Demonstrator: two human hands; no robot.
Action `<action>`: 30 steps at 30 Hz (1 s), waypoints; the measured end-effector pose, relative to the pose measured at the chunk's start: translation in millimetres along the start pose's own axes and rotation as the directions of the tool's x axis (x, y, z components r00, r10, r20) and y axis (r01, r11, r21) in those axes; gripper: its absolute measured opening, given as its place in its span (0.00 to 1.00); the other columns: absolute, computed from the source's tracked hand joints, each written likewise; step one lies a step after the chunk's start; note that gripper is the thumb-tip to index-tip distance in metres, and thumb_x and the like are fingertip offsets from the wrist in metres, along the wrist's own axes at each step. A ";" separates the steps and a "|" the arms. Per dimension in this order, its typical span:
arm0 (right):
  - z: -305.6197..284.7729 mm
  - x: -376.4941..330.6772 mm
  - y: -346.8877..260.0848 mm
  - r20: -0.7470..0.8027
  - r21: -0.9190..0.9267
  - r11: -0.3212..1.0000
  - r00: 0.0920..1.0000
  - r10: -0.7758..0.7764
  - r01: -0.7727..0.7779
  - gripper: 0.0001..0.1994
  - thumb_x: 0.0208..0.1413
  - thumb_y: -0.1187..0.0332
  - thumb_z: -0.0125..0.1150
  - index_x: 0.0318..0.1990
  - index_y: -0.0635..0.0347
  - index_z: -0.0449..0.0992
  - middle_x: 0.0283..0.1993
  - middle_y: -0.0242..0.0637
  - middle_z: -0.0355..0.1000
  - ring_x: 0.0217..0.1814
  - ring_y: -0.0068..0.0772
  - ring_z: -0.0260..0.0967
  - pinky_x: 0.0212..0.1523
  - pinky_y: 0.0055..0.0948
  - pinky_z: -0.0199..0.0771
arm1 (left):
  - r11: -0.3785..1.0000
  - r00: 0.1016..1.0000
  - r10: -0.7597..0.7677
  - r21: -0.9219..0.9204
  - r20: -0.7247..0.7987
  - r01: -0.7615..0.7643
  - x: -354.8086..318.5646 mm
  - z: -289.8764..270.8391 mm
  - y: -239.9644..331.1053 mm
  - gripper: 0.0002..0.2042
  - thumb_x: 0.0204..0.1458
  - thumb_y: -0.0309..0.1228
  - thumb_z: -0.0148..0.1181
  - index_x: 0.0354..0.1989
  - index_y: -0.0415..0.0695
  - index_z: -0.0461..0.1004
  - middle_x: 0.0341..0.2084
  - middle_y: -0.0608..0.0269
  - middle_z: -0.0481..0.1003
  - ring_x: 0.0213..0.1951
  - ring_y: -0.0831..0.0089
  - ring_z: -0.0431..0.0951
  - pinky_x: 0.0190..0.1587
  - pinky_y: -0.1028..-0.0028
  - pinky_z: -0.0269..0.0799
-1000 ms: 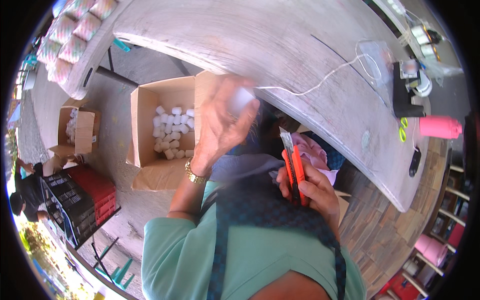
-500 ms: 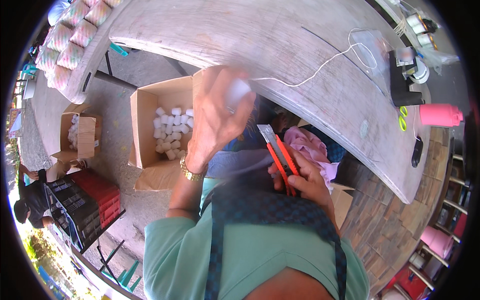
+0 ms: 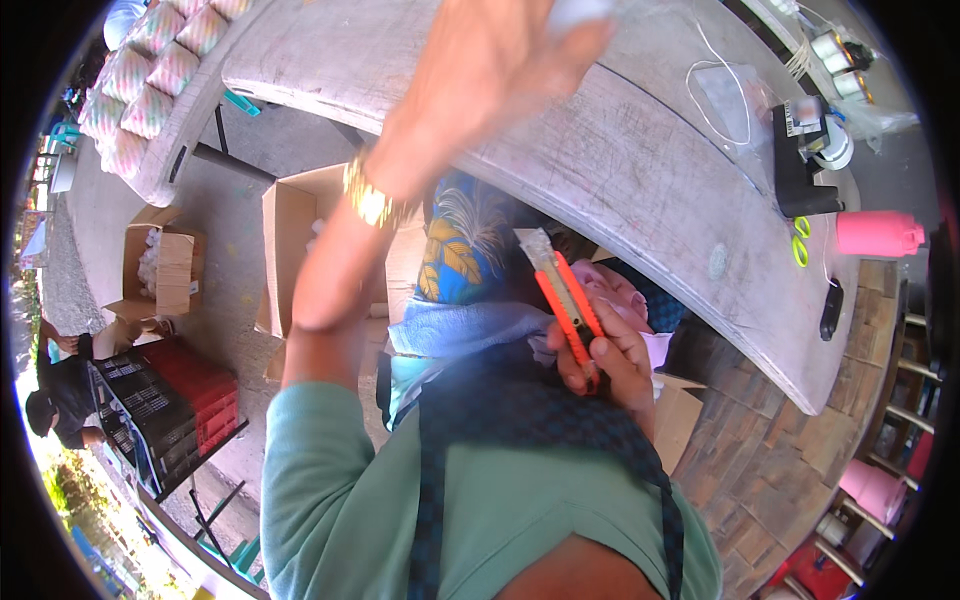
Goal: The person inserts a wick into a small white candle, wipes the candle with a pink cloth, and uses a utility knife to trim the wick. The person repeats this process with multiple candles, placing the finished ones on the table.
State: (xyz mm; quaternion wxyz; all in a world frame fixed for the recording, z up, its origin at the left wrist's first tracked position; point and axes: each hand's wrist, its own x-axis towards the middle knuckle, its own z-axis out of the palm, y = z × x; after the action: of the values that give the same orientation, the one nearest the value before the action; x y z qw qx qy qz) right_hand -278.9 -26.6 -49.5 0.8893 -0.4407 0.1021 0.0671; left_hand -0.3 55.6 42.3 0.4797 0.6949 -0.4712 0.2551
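Observation:
My left hand [image 3: 475,85] is raised high over the grey table [image 3: 640,170], blurred by motion. Its fingers close round a white roll [image 3: 580,11], cut off by the picture's upper edge. In front of my apron, my right hand [image 3: 622,362] grips an orange box cutter [image 3: 570,312] with its wide blade out, pointing up and left. A thin white string [image 3: 690,88] loops on the table's right part. Beneath my left forearm stands an open cardboard box [image 3: 290,240]; the arm hides most of the white rolls inside.
Stacked pastel-striped packs [image 3: 147,105] lie on the far-left table. A smaller cardboard box [image 3: 178,275] and black and red crates [image 3: 170,400] stand left, beside another person [image 3: 62,405]. Green-handled scissors [image 3: 800,242] and a pink bottle [image 3: 878,233] are at the right.
My left hand has swung up and to the right with the white roll, away from the box. The string has shifted upward with it. My right hand keeps the box cutter nearly in place.

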 end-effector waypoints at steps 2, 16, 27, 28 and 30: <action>-6.1 1.4 -2.6 0.015 0.097 0.995 0.999 -0.031 0.029 0.32 0.62 0.66 0.50 0.70 0.65 0.47 0.48 0.45 0.68 0.30 0.25 0.67 0.27 0.21 0.65 | 0.990 0.990 -0.098 0.108 0.099 0.087 -49.4 1.9 -5.4 0.14 0.46 0.29 0.64 0.43 0.46 0.75 0.37 0.52 0.72 0.39 0.49 0.76 0.61 0.37 0.50; -11.5 16.0 -2.6 -0.042 0.000 0.980 0.980 -0.197 0.197 0.29 0.64 0.62 0.52 0.67 0.67 0.54 0.37 0.42 0.70 0.21 0.21 0.62 0.22 0.18 0.62 | 0.908 0.915 -0.360 0.296 0.182 0.298 -104.1 -17.1 23.0 0.16 0.44 0.26 0.66 0.44 0.46 0.76 0.43 0.52 0.70 0.40 0.55 0.75 0.59 0.55 0.62; 28.6 38.1 -20.0 -0.296 -0.463 0.875 0.907 -0.301 0.139 0.18 0.59 0.76 0.51 0.55 0.60 0.56 0.33 0.40 0.69 0.22 0.21 0.68 0.23 0.18 0.70 | 0.883 0.848 -0.465 0.198 0.254 0.425 -120.4 -22.4 30.8 0.20 0.43 0.28 0.66 0.47 0.43 0.71 0.44 0.48 0.70 0.46 0.46 0.71 0.63 0.44 0.52; 23.8 39.4 -18.4 -0.264 -0.547 0.828 0.913 -0.312 0.124 0.19 0.55 0.80 0.51 0.54 0.61 0.59 0.34 0.43 0.70 0.25 0.29 0.71 0.29 0.28 0.74 | 0.887 0.851 -0.459 0.192 0.255 0.420 -122.1 -22.2 30.0 0.20 0.43 0.28 0.66 0.47 0.43 0.71 0.44 0.48 0.70 0.46 0.46 0.71 0.63 0.45 0.52; 20.7 46.1 -16.7 -0.179 -0.828 0.550 0.877 -0.447 0.111 0.20 0.53 0.81 0.53 0.54 0.60 0.61 0.35 0.46 0.71 0.28 0.37 0.72 0.33 0.34 0.74 | 0.894 0.859 -0.443 0.192 0.257 0.404 -125.5 -21.2 28.8 0.20 0.43 0.28 0.66 0.47 0.43 0.72 0.44 0.48 0.70 0.46 0.46 0.71 0.63 0.45 0.52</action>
State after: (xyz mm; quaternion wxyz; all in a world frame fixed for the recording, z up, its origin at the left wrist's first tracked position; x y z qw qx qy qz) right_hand -228.1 -18.7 -35.5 0.5597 -0.8048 0.1538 -0.1239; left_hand -77.6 123.5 -37.9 0.4020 0.8415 -0.3545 0.0674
